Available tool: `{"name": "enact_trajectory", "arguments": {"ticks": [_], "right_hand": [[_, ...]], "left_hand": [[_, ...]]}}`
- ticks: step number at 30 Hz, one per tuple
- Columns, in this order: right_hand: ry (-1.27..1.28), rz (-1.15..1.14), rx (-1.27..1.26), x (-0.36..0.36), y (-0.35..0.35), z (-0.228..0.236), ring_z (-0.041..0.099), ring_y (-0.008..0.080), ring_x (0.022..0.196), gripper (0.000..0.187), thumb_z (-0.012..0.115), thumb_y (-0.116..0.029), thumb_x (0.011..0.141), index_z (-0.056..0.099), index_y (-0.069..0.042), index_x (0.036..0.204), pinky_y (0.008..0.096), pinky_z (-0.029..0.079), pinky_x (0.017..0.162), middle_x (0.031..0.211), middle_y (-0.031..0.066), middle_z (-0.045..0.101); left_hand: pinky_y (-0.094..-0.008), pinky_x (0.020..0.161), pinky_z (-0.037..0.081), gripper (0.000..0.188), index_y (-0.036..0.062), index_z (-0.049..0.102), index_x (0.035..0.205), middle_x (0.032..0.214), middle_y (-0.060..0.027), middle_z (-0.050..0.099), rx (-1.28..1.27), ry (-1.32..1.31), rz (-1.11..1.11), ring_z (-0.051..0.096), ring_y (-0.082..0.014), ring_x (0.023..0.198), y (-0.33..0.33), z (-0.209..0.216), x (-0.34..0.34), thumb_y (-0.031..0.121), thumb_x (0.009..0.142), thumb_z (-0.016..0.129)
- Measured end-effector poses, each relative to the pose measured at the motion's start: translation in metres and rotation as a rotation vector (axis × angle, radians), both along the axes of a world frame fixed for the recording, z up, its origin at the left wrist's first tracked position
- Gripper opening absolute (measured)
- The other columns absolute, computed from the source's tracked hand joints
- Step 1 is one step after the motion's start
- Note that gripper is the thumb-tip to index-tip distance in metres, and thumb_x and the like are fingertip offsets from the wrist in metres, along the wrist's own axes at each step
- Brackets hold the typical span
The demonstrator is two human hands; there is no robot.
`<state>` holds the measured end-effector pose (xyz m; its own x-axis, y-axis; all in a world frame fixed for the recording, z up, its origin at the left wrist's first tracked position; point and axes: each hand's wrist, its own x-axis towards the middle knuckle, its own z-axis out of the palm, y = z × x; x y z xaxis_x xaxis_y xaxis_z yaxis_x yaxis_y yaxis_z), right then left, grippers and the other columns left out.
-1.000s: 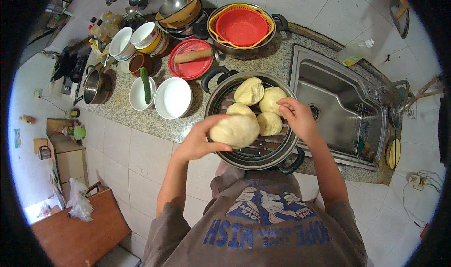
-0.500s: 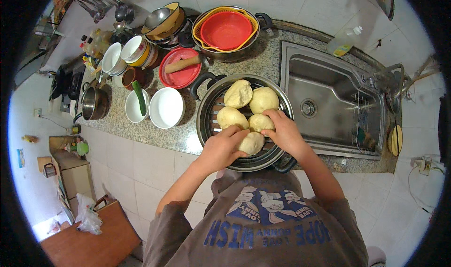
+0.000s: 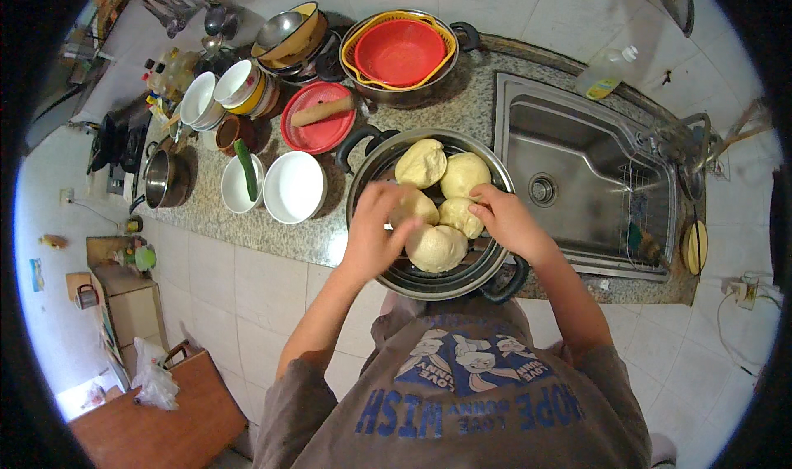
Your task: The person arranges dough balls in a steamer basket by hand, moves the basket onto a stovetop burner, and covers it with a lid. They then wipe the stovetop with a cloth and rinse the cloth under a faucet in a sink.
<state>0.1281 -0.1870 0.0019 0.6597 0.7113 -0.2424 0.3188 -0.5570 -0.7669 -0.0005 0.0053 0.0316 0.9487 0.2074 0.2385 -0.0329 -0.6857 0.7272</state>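
Several pale yellow, rounded buns sit on the slatted rack of a wide steel steamer pot point(image 3: 356, 246) in front of me. My left hand point(image 3: 371, 231) is over the pot's left side, slightly blurred, its thumb and fingers apart. It partly covers the left bun point(image 3: 422, 207), and its thumb is close to the front bun point(image 3: 437, 250). My right hand point(image 3: 513, 226) grips the right edge of the small middle bun point(image 3: 456, 215) between thumb and fingers. Two more buns, a creased one point(image 3: 421, 162) and a smooth one point(image 3: 465, 174), rest at the back.
Right of the pot is a steel sink point(image 3: 569, 197). A white bowl point(image 3: 294, 187) and another holding a cucumber point(image 3: 246, 169) stand to the left. Behind are a red basket with a rolling pin point(image 3: 322, 112) and a pot with a red basin point(image 3: 399, 52).
My left hand has lifted off the front bun and moved left and up, its fingers opening. The front bun shows more fully. My right hand stays at the middle bun, its fingers shifted slightly.
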Motion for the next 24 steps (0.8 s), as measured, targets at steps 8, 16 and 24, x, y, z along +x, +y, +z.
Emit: {"name": "enact_trajectory", "arguments": {"ticks": [8,16,24], "right_hand": [[-0.146,-0.223,-0.081,-0.013,0.017,-0.006,0.058,0.0380,0.075,0.035,0.049,-0.024,0.085,0.037,-0.008,0.114,0.0445,0.045,0.066,0.079,0.0197,0.060],[-0.156,-0.185,0.018,-0.013,0.020,-0.013,0.059,0.0309,0.071,0.035,0.056,-0.017,0.081,0.046,-0.008,0.113,0.0379,0.045,0.062,0.079,0.0147,0.060],[-0.147,-0.110,0.283,-0.020,0.019,-0.017,0.057,0.0239,0.066,0.024,0.058,-0.010,0.078,0.053,-0.003,0.101,0.0328,0.045,0.061,0.072,0.0117,0.056]], "left_hand": [[-0.0399,0.075,0.047,0.061,0.0059,0.040,0.117,0.102,-0.0194,0.049,0.264,0.492,0.189,0.053,-0.0350,0.091,-0.017,-0.002,0.075,0.027,0.068,0.069],[-0.0386,0.084,0.042,0.059,0.0088,0.049,0.115,0.100,-0.0187,0.053,0.039,0.373,0.064,0.051,-0.0351,0.095,0.012,-0.022,0.069,0.013,0.058,0.064],[-0.0374,0.085,0.041,0.046,0.0069,0.059,0.102,0.098,-0.0137,0.056,-0.020,0.220,-0.188,0.050,-0.0325,0.095,0.028,-0.021,0.057,0.007,0.056,0.056]]}}
